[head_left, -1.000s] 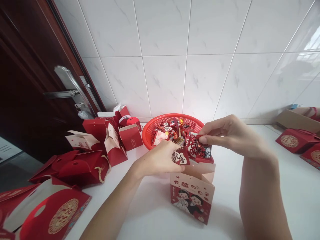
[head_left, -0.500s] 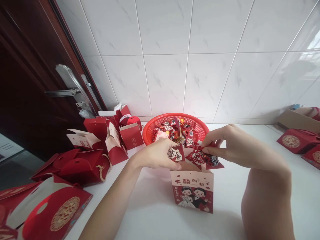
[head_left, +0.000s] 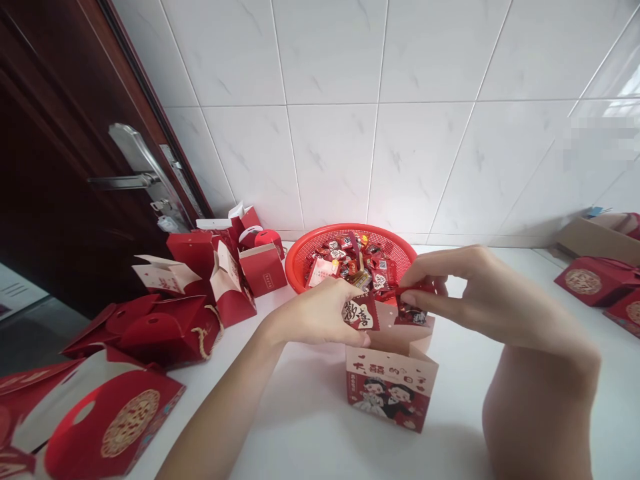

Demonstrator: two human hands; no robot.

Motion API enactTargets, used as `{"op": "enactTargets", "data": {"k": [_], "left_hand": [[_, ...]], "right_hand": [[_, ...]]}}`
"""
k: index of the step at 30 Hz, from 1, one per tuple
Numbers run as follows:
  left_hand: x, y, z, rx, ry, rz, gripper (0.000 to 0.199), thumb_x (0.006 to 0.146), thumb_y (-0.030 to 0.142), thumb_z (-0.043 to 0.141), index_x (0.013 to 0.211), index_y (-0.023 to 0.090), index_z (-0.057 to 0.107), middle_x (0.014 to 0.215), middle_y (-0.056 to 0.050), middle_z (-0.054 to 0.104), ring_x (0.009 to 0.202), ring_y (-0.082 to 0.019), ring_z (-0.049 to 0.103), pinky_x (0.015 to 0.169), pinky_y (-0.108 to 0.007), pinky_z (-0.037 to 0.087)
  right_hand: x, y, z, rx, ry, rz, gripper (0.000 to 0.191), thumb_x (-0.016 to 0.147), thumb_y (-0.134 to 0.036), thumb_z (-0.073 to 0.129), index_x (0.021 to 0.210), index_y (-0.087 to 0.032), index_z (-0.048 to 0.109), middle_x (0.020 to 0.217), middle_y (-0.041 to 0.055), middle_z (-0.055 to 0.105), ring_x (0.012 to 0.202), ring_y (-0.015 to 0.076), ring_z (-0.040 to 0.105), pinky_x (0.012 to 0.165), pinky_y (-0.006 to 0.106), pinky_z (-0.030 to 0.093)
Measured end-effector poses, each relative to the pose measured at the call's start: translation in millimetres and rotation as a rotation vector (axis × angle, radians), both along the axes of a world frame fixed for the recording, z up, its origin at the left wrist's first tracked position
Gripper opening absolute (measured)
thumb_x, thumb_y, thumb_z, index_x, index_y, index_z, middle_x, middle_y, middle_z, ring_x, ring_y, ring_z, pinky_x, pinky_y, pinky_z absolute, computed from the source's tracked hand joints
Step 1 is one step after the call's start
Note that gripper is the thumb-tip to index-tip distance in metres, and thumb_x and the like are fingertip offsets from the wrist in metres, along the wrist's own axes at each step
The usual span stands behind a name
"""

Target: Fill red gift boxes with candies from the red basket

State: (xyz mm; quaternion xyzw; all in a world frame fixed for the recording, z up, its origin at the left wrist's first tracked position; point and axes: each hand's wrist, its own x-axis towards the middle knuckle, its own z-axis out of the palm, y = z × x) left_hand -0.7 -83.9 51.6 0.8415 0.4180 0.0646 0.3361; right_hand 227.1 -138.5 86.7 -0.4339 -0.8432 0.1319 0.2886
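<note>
An open red and pink gift box (head_left: pixel 390 390) with a cartoon couple on its front stands on the white table. My left hand (head_left: pixel 325 310) is closed on a red candy packet (head_left: pixel 361 312) with large dark characters, its thumb at the box's left rim. At the box's back right, just above the opening, my right hand (head_left: pixel 435 283) pinches a small red and dark wrapped candy (head_left: pixel 414 313), partly hidden by the fingers. Directly behind both hands sits a red plastic basket (head_left: pixel 300 257) of mixed wrapped candies (head_left: pixel 345 253).
Several red gift boxes (head_left: pixel 263 270) crowd the left side, with a large one (head_left: pixel 120 420) at the near left. Two red boxes (head_left: pixel 583 283) and a cardboard carton (head_left: pixel 595 237) are at the far right. A tiled wall (head_left: pixel 330 160) closes off the back; a dark door (head_left: pixel 60 133) stands left.
The red packet with white lettering under my right hand is no longer visible; the dark candy stays in its fingers. The gift box has shifted slightly right and turned a little.
</note>
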Motion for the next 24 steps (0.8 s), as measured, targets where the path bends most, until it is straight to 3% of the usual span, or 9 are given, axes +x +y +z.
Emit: {"op": "enactTargets", "data": {"k": [7,12,17,24], "left_hand": [[2.6,-5.7,-0.2,-0.006,0.01,-0.014,0.023,0.066,0.036,0.075,0.077,0.02,0.064,0.065,0.004,0.051,0.059,-0.013,0.044,0.048,-0.027,0.027],[2.2,-7.1,-0.1,-0.016,-0.036,-0.032,0.02,0.066,0.034,0.075,0.078,0.019,0.067,0.067,0.004,0.055,0.063,-0.014,0.05,0.05,-0.026,0.031],[2.5,-8.1,-2.1,-0.03,-0.068,-0.064,0.02,0.068,0.034,0.075,0.078,0.02,0.066,0.064,0.006,0.052,0.06,-0.013,0.046,0.049,-0.026,0.03],[4.1,-8.5,-2.1,-0.037,-0.095,-0.05,0.023,0.069,0.036,0.075,0.08,0.02,0.063,0.07,0.004,0.057,0.066,-0.015,0.052,0.053,-0.027,0.034]], "right_hand": [[-7.1,-4.8,-4.7,-0.041,-0.212,0.082,0.019,0.087,-0.013,0.059,0.087,-0.023,0.075,0.069,-0.0017,0.072,0.053,0.0107,0.058,0.052,0.023,0.041],[-10.6,-6.2,-4.5,-0.066,-0.232,0.089,0.018,0.091,-0.021,0.056,0.086,-0.022,0.073,0.065,-0.0013,0.069,0.05,0.0109,0.053,0.05,0.024,0.037],[-15.5,-5.0,-2.2,-0.111,-0.185,0.088,0.02,0.092,-0.033,0.06,0.083,-0.02,0.072,0.07,0.0006,0.07,0.057,0.0118,0.056,0.054,0.025,0.038],[-30.4,-0.1,-6.3,-0.174,-0.115,-0.068,0.022,0.087,-0.024,0.061,0.066,-0.019,0.064,0.058,-0.0016,0.062,0.052,0.0106,0.049,0.047,0.024,0.035]]}}
